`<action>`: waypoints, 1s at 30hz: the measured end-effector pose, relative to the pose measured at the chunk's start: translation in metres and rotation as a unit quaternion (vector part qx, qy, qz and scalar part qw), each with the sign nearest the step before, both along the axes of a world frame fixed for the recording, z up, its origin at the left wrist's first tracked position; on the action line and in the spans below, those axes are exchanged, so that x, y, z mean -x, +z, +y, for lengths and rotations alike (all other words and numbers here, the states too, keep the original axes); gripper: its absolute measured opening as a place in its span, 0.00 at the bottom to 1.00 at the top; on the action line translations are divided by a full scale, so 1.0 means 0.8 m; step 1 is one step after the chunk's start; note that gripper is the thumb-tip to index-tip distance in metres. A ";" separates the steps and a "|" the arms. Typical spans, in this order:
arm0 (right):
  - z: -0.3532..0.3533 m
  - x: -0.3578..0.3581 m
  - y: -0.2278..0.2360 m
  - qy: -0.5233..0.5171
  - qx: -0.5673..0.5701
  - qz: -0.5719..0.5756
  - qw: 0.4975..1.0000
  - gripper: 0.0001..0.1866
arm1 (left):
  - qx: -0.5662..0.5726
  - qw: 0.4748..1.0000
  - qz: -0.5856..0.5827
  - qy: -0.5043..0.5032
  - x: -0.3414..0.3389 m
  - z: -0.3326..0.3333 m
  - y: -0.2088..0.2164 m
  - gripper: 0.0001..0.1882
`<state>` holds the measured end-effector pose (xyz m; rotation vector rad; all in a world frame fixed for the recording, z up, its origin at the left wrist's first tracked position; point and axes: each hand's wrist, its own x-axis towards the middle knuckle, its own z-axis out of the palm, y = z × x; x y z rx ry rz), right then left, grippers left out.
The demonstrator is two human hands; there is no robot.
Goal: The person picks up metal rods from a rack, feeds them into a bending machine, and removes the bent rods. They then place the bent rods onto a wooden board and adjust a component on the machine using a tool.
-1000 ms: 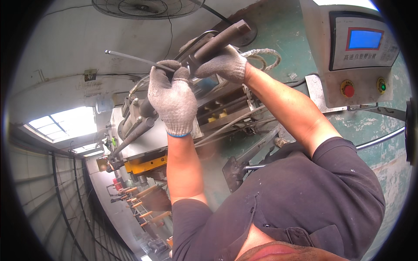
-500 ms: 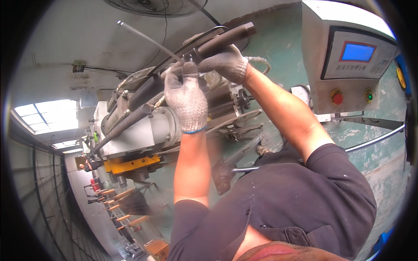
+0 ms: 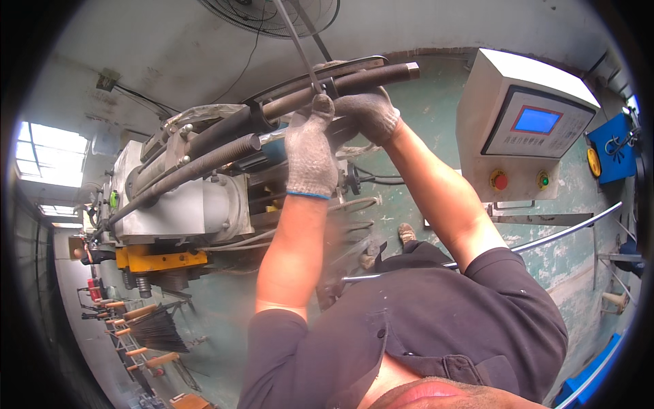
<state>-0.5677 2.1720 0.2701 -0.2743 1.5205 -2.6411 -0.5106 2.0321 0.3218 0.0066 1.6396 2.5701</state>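
Observation:
My left hand [image 3: 311,153], in a grey-white knit glove with a blue cuff, is closed around the lower end of a slim metal bar [image 3: 296,39], thumb upward. The bar stands steeply up from a dark collar [image 3: 330,87] on a long shaft. To the right of the collar the shaft is a thick threaded rod [image 3: 375,77]. My right hand [image 3: 371,114], gloved too, is closed against the rod's underside, its fingertips hidden behind the rod and my left hand. A second threaded rod [image 3: 238,146] ends just left of my left glove.
A grey-white machine [image 3: 170,211] with a yellow bracket [image 3: 160,259] fills the left side. To the right stands a control box [image 3: 528,116] with a blue screen and red and green buttons. A fan [image 3: 272,13] hangs above. Several wooden-handled tools [image 3: 146,341] stand lower left.
The slim bar has swung from leaning far left to nearly upright. The view has shifted, so the machine and control box sit farther left. Both hands stay at the collar.

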 end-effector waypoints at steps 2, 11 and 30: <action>0.000 0.003 -0.003 0.014 0.026 -0.014 0.999 0.25 | -0.031 0.999 -0.009 -0.010 0.003 -0.002 -0.005 0.30; 0.004 -0.012 0.015 -0.001 -0.019 -0.021 1.000 0.22 | -0.129 0.985 -0.040 -0.109 0.020 -0.016 -0.033 0.35; 0.032 0.000 0.304 0.003 -0.809 0.532 0.250 0.09 | -0.401 0.889 0.003 -0.219 0.084 -0.014 -0.065 0.21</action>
